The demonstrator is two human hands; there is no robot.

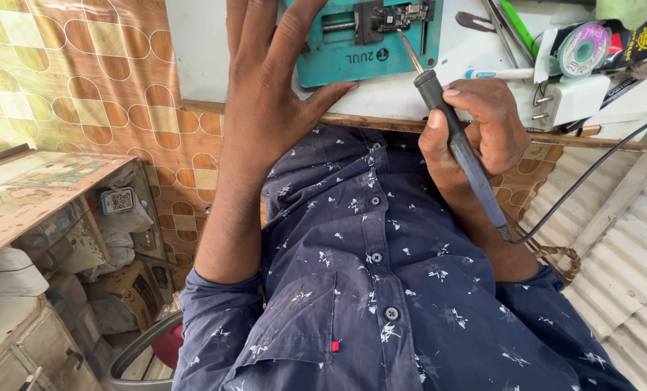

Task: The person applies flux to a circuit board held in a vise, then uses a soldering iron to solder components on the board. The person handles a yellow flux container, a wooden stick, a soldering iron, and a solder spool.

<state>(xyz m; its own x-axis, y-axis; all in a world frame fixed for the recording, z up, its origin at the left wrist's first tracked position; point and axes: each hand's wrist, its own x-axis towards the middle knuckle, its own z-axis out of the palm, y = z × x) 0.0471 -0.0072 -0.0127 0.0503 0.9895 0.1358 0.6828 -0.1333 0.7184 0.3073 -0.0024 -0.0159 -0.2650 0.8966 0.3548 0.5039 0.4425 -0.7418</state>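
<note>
At the worktop (381,108) edge, right hand (475,130) is gripping the soldering iron (457,145), long axis aiming up-left, tip just below the circuit board (403,14) clamped in the teal holder (352,51). Left hand (265,94) is lying open, fingers spread, touching the holder's left edge.

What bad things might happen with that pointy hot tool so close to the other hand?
The right hand holds the soldering iron, its tip near the small circuit board clamped in the teal holder. A slip might burn the left hand, which lies spread open beside the holder. The iron's black cord trails off the bench edge; a snag could jerk the tip. The plug adapter and solder spool crowd the right side.
</note>
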